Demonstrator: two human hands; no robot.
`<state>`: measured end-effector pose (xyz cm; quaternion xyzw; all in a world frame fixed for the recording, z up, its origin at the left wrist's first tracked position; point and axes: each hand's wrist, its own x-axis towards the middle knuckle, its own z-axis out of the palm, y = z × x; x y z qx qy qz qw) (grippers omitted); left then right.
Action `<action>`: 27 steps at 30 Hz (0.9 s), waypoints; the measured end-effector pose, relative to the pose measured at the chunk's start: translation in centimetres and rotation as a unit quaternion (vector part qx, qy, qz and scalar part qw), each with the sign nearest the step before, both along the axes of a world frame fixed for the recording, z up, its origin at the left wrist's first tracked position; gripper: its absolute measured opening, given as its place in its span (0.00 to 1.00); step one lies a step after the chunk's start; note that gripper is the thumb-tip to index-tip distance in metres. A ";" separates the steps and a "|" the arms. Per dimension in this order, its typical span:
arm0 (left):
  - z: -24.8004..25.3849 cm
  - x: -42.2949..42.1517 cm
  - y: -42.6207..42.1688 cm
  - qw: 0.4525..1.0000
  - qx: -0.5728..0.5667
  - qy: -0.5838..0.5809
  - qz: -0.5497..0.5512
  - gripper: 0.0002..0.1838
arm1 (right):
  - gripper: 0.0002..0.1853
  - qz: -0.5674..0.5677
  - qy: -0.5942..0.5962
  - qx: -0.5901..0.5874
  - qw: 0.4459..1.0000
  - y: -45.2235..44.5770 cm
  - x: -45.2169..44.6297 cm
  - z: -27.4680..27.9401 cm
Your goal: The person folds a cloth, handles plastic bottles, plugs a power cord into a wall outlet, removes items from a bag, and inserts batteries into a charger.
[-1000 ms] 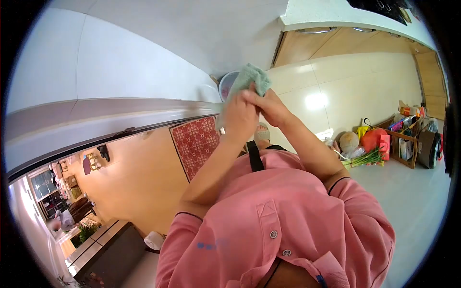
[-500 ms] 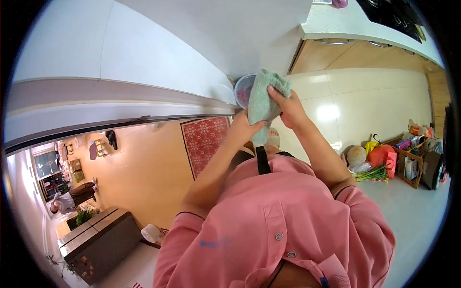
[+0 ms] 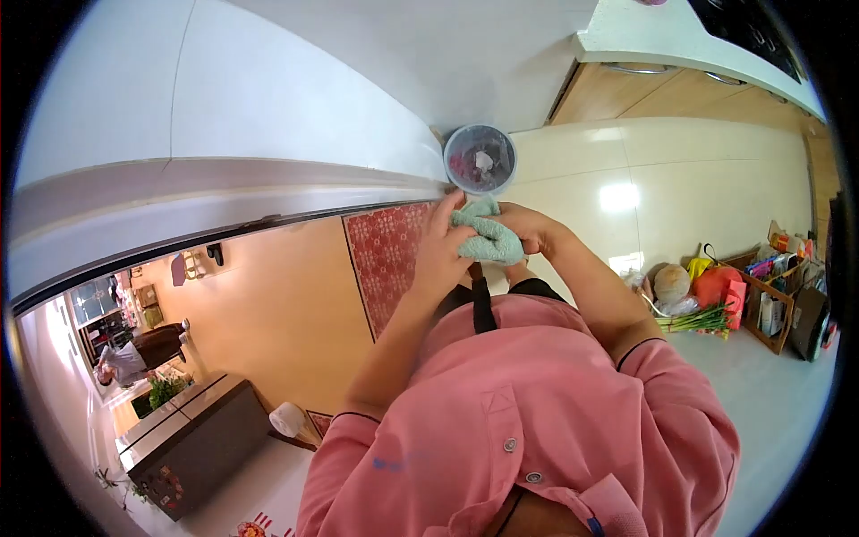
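Observation:
A pale green cloth (image 3: 490, 240) is bunched and folded over between my two hands, in front of my waist. My left hand (image 3: 441, 240) grips its left side, fingers pointing up and thumb over the fold. On the other side my right hand (image 3: 528, 227) is closed on the cloth, its fingers partly hidden behind it. Just beyond the hands, a round trash bin (image 3: 481, 159) stands on the floor against the wall, with some white and reddish scraps inside.
To the left, a doorway opens onto a room with a red patterned mat (image 3: 386, 255) and a distant person (image 3: 125, 362). Wooden cabinets (image 3: 617, 89) under a white counter are at upper right. Bags, green vegetables (image 3: 696, 319) and a wooden crate (image 3: 768, 309) sit on the floor at right.
The cloth went from hanging long and upright to a compact folded bundle, lower and nearer my body. My hands drew closer together around it, and the bin came into fuller view.

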<state>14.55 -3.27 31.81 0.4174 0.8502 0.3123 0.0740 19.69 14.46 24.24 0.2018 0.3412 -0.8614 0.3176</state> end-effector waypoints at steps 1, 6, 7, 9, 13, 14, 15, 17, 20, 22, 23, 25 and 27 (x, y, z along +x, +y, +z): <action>0.1 0.1 -0.1 1.000 -0.002 0.011 -0.009 0.16 | 0.25 0.022 0.023 -0.001 1.000 -0.1 -0.1 -0.3; -2.6 1.0 -2.4 0.992 -0.035 -0.102 0.063 0.16 | 0.34 -0.062 0.014 0.056 0.996 -0.7 0.3 -1.5; -3.0 1.1 -2.8 0.984 -0.055 -0.129 0.113 0.16 | 0.36 -0.096 -0.001 0.007 0.995 -0.6 0.6 -1.5; -2.3 0.8 -2.1 0.922 0.027 -0.298 0.246 0.17 | 0.39 -0.164 -0.031 -0.090 0.982 -0.3 1.4 -1.1; -3.6 1.7 -1.1 0.793 0.169 -0.464 0.356 0.21 | 0.39 -0.135 0.014 -0.139 0.981 -5.2 3.0 -1.5; -6.9 2.1 -2.2 0.856 0.112 -0.391 0.318 0.26 | 0.35 -0.183 -0.007 -0.094 0.979 -6.3 2.5 -0.3; -7.2 2.2 -2.0 0.856 0.114 -0.402 0.305 0.26 | 0.34 -0.203 -0.024 -0.080 0.976 -6.3 2.3 -0.1; -7.2 2.3 -1.8 0.853 0.117 -0.425 0.281 0.26 | 0.31 -0.242 -0.060 -0.054 0.967 -6.3 1.7 -0.4; -6.2 1.3 -2.6 0.906 0.056 -0.344 0.240 0.27 | 0.28 -0.275 -0.024 0.022 0.961 -5.3 1.1 -3.3; -5.9 0.3 -3.7 0.926 0.003 -0.303 0.226 0.24 | 0.31 -0.231 -0.016 0.212 0.950 -4.4 0.4 -5.0; -6.9 -0.3 -4.6 0.921 -0.001 -0.317 0.225 0.23 | 0.31 -0.215 -0.013 0.300 0.929 -4.2 -0.6 -6.4; -9.4 -1.1 -6.8 0.909 -0.009 -0.348 0.227 0.21 | 0.30 -0.172 -0.010 0.468 0.867 -4.3 -2.4 -9.3; -9.1 -1.6 -6.6 0.896 -0.005 -0.377 0.234 0.19 | 0.31 -0.247 0.074 0.474 0.842 -3.9 -6.1 -8.8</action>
